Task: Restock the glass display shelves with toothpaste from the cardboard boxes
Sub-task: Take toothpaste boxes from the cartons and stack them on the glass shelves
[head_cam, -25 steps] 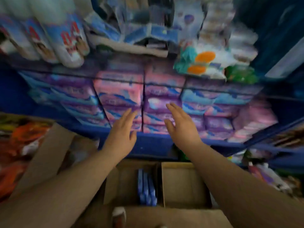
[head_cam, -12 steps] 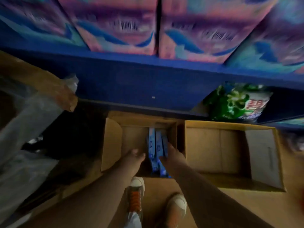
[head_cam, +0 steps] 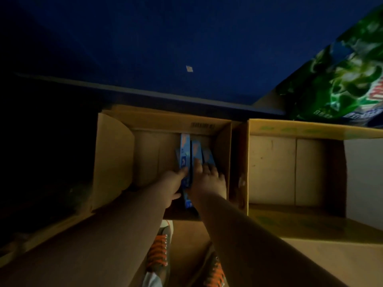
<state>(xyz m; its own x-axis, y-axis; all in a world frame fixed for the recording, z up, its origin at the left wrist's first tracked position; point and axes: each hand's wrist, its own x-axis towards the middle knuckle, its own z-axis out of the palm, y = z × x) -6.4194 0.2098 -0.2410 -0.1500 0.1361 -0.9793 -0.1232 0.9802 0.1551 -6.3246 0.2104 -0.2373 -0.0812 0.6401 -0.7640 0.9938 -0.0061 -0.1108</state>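
An open cardboard box [head_cam: 116,154] sits on the floor below me, holding a few blue toothpaste boxes [head_cam: 191,151] stood on edge against its right side. My left hand [head_cam: 173,184] reaches into the box and its fingers curl round the left side of the pack. My right hand [head_cam: 207,179] lies on top of the toothpaste boxes, fingers curled over their right side. Together the two hands clasp the bundle. The near ends of the boxes are hidden under my hands.
A second open cardboard box [head_cam: 273,127] stands right beside the first, nothing in it. A green printed bag [head_cam: 342,79] lies at the upper right under the dark blue shelf base [head_cam: 165,48]. My shoes with orange laces [head_cam: 159,251] stand on flattened cardboard.
The view dropped from the shelves down to the floor boxes. Both hands went from raised and open at the shelf into the left box and closed round the toothpaste boxes.
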